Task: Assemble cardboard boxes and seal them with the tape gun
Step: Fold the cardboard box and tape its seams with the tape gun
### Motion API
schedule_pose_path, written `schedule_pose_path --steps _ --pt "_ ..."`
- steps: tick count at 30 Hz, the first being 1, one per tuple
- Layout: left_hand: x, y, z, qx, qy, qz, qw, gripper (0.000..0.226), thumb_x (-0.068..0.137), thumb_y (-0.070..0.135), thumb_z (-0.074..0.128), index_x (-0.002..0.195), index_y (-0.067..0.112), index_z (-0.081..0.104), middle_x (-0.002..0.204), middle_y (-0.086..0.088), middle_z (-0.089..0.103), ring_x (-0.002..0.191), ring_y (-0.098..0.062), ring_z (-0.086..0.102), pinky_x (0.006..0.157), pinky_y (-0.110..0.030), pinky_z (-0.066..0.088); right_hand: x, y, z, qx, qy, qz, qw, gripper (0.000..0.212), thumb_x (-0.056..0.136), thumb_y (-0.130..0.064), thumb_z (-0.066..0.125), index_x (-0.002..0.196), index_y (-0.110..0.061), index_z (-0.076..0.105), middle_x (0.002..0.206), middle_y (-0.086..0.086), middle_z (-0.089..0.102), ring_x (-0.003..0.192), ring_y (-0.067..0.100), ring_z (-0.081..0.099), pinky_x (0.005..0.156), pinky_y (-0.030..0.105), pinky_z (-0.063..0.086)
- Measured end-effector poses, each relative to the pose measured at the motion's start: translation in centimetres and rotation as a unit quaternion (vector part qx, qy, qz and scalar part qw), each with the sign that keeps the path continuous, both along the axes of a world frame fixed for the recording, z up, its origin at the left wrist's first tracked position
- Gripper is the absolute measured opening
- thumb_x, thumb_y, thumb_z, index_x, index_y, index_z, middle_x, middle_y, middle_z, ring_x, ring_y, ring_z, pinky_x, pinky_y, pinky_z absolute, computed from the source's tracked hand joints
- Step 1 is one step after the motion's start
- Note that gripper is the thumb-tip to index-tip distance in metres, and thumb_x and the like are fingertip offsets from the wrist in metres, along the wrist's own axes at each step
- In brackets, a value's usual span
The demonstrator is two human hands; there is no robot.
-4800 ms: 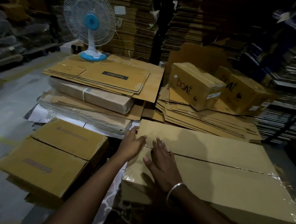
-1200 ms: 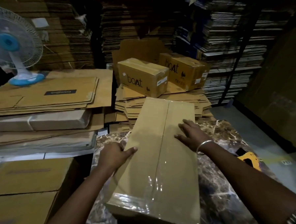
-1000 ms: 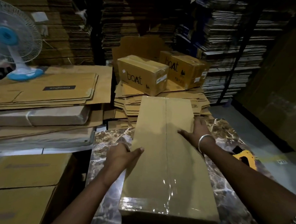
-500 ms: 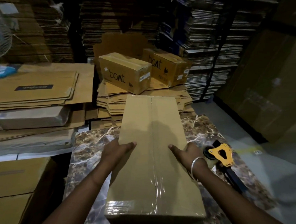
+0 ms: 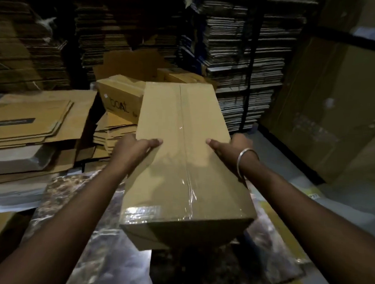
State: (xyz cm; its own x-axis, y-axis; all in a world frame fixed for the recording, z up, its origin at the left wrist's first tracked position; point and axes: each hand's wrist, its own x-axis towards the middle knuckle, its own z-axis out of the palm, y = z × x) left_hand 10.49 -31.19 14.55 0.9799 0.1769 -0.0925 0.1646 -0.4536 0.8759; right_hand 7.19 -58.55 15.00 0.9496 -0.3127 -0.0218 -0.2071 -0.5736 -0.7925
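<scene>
**Cardboard box held in both hands above the marbled table**

Cardboard box (image 5: 181, 163), long and closed, fills the middle of my view, its far end pointing away from me and tilted up, its near end over the marbled table (image 5: 75, 201). Clear tape (image 5: 186, 178) runs down the top seam and wraps over the near edge. Behind it I see tall stacks of flat cardboard (image 5: 241, 47) on shelving, and to my left a pile of flattened cartons (image 5: 31, 125). A smaller printed box (image 5: 117, 101) sits just behind the held one, partly hidden by it. My left hand (image 5: 134, 150) clasps the left side of the box, thumb lying on the top face. My right hand (image 5: 232, 148) clasps the right side the same way, a metal bangle (image 5: 244, 160) on that wrist.
</scene>
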Motion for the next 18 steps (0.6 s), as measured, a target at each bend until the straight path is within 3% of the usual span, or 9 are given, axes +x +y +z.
schedule_pose_path --steps 3,7,10,13,16,18 --pt "0.7 -8.8 1.7 -0.01 -0.017 0.012 1.0 0.052 0.066 0.053 0.084 0.104 0.019 0.073 0.1 0.002 0.073 0.089 -0.024 0.068 0.086 -0.036 0.054 0.9 -8.6 2.0 -0.024 -0.006 -0.001 1.0 0.056 0.081 -0.058 0.074 0.102 -0.007 0.065 0.087 0.003 0.061 0.082 0.023 0.058 0.065 0.028 0.044" --pt "2.0 -19.6 2.1 -0.039 -0.01 -0.015 0.999 0.063 0.044 0.059 0.086 0.095 0.022 0.076 0.092 0.008 0.077 0.086 -0.022 0.073 0.088 -0.044 0.058 1.4 -19.5 3.6 -0.043 0.004 -0.024 0.999 0.063 0.078 -0.062 0.074 0.104 -0.005 0.067 0.1 0.011 0.066 0.091 0.031 0.063 0.072 0.035 0.052" --pt "3.4 -26.5 1.5 -0.045 0.002 -0.028 0.999 0.073 0.034 0.063 0.085 0.092 0.02 0.078 0.091 0.006 0.077 0.087 -0.022 0.073 0.089 -0.044 0.058 2.1 -26.4 3.4 -0.046 0.011 -0.047 0.998 0.061 0.073 -0.066 0.076 0.093 -0.01 0.063 0.093 0.008 0.062 0.085 0.029 0.061 0.059 0.031 0.041" --pt "4.0 -32.3 1.1 -0.038 0.001 -0.053 0.998 0.075 0.04 0.066 0.08 0.094 0.014 0.076 0.096 -0.001 0.076 0.091 -0.027 0.07 0.088 -0.045 0.057 3.1 -32.0 2.4 -0.044 0.023 -0.073 0.996 0.064 0.068 -0.07 0.076 0.093 -0.012 0.063 0.091 0.007 0.063 0.081 0.027 0.06 0.051 0.029 0.033" --pt "5.4 -37.1 0.3 -0.006 0.007 -0.074 0.997 0.067 0.057 0.061 0.08 0.103 0.013 0.071 0.108 -0.008 0.071 0.098 -0.033 0.065 0.09 -0.046 0.055 3.9 -36.1 1.1 -0.036 0.04 -0.101 0.993 0.071 0.06 -0.074 0.076 0.093 -0.012 0.067 0.091 0.008 0.066 0.081 0.028 0.064 0.057 0.031 0.044" --pt "6.7 -39.7 -0.9 0.001 0.01 -0.088 0.996 0.084 0.049 0.07 0.075 0.111 0.013 0.068 0.112 -0.007 0.07 0.099 -0.032 0.065 0.09 -0.045 0.054 4.7 -38.4 -0.6 -0.026 0.041 -0.124 0.991 0.082 0.047 -0.081 0.073 0.091 -0.012 0.07 0.091 0.008 0.071 0.08 0.029 0.068 0.065 0.036 0.055"
